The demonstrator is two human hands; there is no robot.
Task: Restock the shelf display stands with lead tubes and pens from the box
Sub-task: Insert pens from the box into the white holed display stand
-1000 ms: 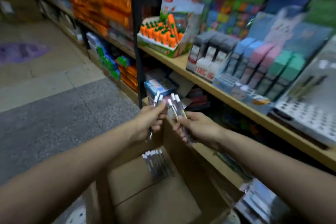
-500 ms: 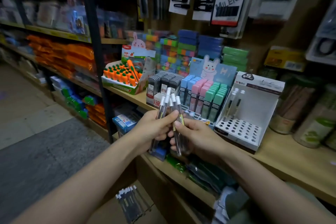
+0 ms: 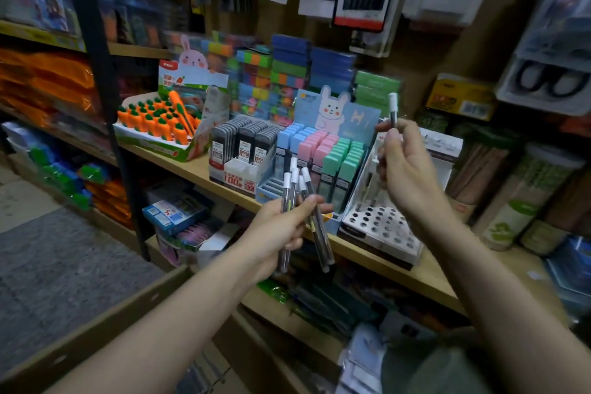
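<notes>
We are seeing white caps on dark, clear-looking pens [image 3: 315, 217]; orange carrots [image 3: 156, 120] wearing green tops; blue, pink and mint cases [image 3: 323, 150]; a white stand [image 3: 380, 224] showing dark round holes, perhaps black-edged.

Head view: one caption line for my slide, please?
Right hand lifts one pen above the holed stand; left hand grips several.

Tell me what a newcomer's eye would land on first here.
First the hands: the left hand grips a bunch of white-capped pens at centre, while the right hand holds a single pen raised above the white perforated stand on the shelf. Then the bright orange carrot display at shelf left.
</notes>
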